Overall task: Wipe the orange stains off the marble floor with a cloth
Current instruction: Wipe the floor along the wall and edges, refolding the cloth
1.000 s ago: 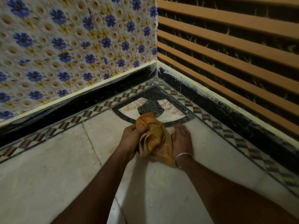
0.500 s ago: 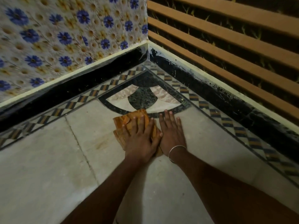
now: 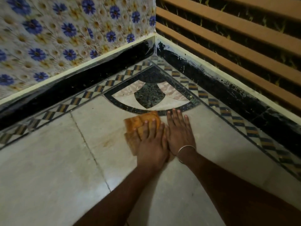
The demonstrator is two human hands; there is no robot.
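Cloth point(image 3: 141, 122) (orange) under left hand point(image 3: 152, 144), stain point(image 3: 108, 141) beside.

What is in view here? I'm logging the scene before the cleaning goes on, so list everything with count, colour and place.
cloth: one, orange, folded, flat on the floor under the left hand
orange stain: one faint smear, left of the cloth, beside a floor joint
marble floor: pale grey slabs, foreground
corner inlay: one fan-shaped panel, black, white and pink, in the corner
checkered border: black, tan and white band along both walls
skirting: black, glossy, at the base of both walls
floral wall: white with blue and yellow flowers, left
slatted wall: tan slats over dark gaps, right
bangle: one, silver, on the right wrist
left hand: flat on the cloth, fingers spread
right hand: flat on bare floor, beside the cloth
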